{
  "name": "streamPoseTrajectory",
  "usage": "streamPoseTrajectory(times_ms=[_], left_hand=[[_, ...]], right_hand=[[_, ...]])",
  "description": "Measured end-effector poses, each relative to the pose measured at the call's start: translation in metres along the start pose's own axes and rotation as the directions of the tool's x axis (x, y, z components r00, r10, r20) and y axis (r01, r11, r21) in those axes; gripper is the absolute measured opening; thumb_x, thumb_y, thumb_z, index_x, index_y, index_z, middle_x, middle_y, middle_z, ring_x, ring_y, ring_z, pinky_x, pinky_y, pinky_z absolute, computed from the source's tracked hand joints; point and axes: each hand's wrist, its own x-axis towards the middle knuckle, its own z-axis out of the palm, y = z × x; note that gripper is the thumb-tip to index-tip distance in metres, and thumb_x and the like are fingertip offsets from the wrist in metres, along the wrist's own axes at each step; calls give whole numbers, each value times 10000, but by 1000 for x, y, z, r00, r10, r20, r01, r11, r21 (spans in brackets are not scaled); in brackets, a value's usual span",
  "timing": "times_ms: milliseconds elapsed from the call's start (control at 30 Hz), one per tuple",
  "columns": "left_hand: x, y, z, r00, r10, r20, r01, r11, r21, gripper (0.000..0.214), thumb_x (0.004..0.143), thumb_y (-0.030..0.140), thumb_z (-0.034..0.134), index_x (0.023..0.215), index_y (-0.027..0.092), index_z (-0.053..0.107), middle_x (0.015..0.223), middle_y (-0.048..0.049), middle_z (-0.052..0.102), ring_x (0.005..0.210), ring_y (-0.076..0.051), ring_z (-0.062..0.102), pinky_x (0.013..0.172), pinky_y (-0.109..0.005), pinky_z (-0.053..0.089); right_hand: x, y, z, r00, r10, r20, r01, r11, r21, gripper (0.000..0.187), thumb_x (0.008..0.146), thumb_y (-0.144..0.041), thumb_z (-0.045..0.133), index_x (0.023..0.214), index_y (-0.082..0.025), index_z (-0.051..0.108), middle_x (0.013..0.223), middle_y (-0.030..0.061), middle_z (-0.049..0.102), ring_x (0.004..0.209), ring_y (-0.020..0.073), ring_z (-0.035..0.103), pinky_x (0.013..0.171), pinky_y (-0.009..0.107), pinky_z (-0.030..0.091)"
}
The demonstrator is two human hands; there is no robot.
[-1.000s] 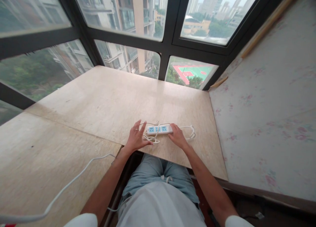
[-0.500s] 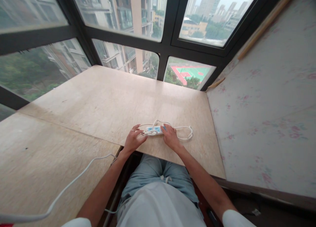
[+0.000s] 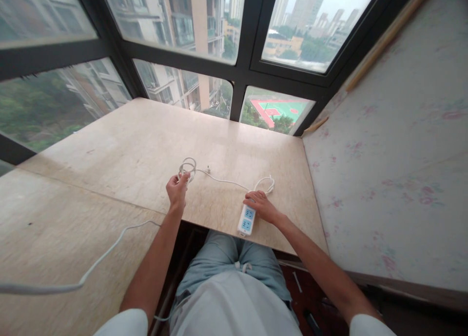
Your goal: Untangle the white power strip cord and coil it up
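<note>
A white power strip (image 3: 246, 221) with blue socket faces lies near the table's front edge, its long side pointing toward me. My right hand (image 3: 260, 204) is closed over its far end. Raised a little on the left, my left hand (image 3: 178, 189) pinches a coiled part of the white power cord (image 3: 230, 182). Between the hands the cord runs slack, and its plug (image 3: 208, 169) shows just right of the coil. A second loop of the cord lies beyond my right hand.
The pale table (image 3: 146, 136) reaches to dark-framed windows. A floral-papered wall (image 3: 387, 180) bounds the right side. Another white cable (image 3: 106, 253) crosses the left table section. My legs are under the front edge.
My left hand has moved left and away from the strip, drawing the coiled cord with it. The power strip has turned from lying crosswise to pointing toward me, under my right hand.
</note>
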Motion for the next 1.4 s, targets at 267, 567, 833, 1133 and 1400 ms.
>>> streamPoseTrajectory(times_ms=[267, 567, 833, 1133, 1400], left_hand=[[22, -7, -10, 976, -76, -204, 60, 995, -85, 355, 577, 441, 703, 681, 166, 503, 609, 46, 511, 487, -69, 422, 413, -186, 327], [7, 3, 0, 978, -38, -207, 12, 992, -123, 323, 589, 405, 712, 683, 150, 538, 585, 51, 501, 484, -61, 405, 428, -178, 314], [-8, 9, 8, 992, 0, -129, -17, 991, -136, 307, 600, 380, 722, 679, 141, 547, 583, 45, 511, 475, -50, 388, 447, -175, 309], [24, 15, -18, 887, -10, -462, -57, 990, -131, 265, 679, 357, 650, 685, 176, 457, 621, 44, 505, 504, -68, 415, 447, -187, 327], [38, 27, -29, 858, -4, -513, -84, 985, -149, 256, 697, 338, 621, 701, 187, 414, 647, 38, 513, 521, -76, 448, 464, -197, 348]], right_hand=[[-28, 47, -13, 996, -86, 27, 84, 993, 78, 438, 829, 6, 460, 1158, -208, 653, 1379, 104, 550, 1333, 244, 432, 1042, 435, 383], [-23, 19, -18, 836, 548, 31, -549, 832, 80, 640, 760, -354, 696, 1330, -157, 480, 1304, 185, 515, 1206, 316, 505, 946, 439, 475], [-2, 7, -31, 790, 582, 189, -550, 539, 638, 480, 714, -277, 664, 1176, -188, 573, 1112, 92, 659, 973, 239, 621, 890, 398, 481], [-21, 40, -72, 736, 553, 391, -283, -274, 919, 408, 848, -411, 467, 1126, -141, 597, 1154, 173, 680, 975, 253, 681, 651, 298, 573], [-46, 59, -34, 605, 619, 501, -503, -191, 843, 376, 731, -351, 743, 1021, -178, 577, 962, 113, 726, 770, 210, 708, 589, 289, 567]])
